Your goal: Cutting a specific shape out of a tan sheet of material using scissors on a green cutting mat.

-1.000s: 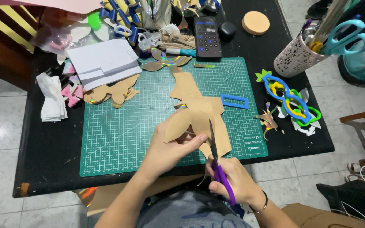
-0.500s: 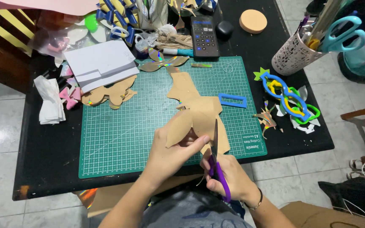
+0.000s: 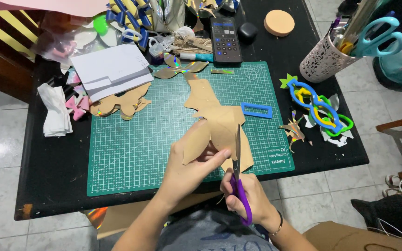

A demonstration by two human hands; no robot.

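Seen from overhead, the left hand [image 3: 189, 165] pinches a brown cardboard cutout [image 3: 217, 125] above the near edge of a green cutting mat [image 3: 136, 139], thumb on top and fingers curled beneath the sheet. Just beside it, the right hand [image 3: 250, 195] is closed through the handles of purple-handled scissors [image 3: 238, 179], whose blades point away from the person and meet the cutout's near edge; the blades look nearly closed. The cutout's far end lies on the mat, near a blue rectangular frame [image 3: 257, 110]. The mat covers the middle of a black counter [image 3: 47, 167]. Along the counter's far side sit a black calculator [image 3: 225, 39], a round cork disc [image 3: 279, 23] and a stack of white paper [image 3: 110, 69], with more brown cut shapes [image 3: 119, 103] just beside the stack. To the right, well apart from the hands, a white perforated cup [image 3: 324, 60] holds teal scissors [image 3: 378, 35], and looped plastic shapes in blue, yellow and green [image 3: 317, 107] lie near the counter's edge.
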